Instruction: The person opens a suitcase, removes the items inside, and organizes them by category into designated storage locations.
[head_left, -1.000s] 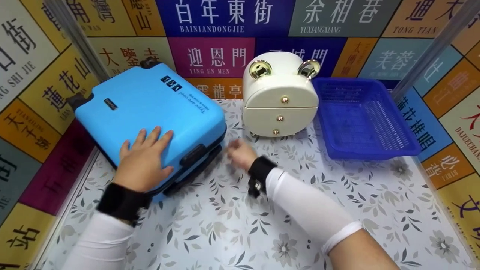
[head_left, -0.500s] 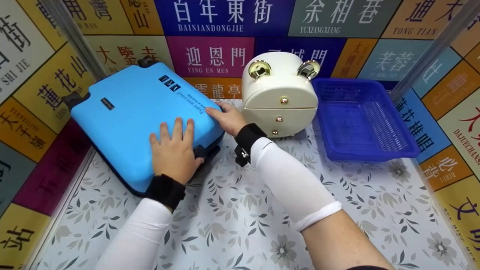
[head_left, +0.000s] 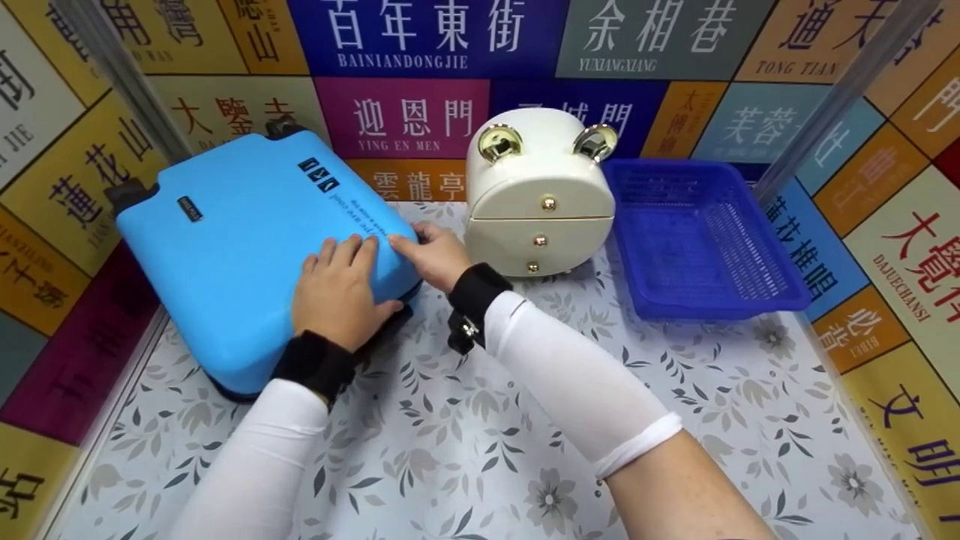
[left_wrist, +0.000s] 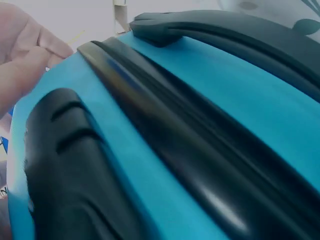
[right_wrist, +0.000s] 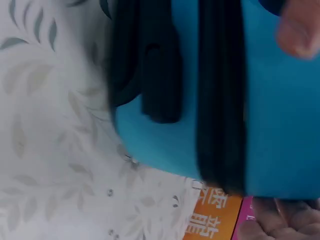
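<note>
left grip (head_left: 337,296) lies loosely spread on the blue suitcase (head_left: 232,255) at ten o'clock on the tabletop (head_left: 442,420), clasping nothing; right grip (head_left: 436,255) clasps it at three o'clock; a cream box (head_left: 536,180) stands near, at two.

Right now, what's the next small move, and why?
Probably a slight two-handed turn of the blue suitcase: it lies askew, with the left hand resting on top and the right hand gripping it from the right.
</note>
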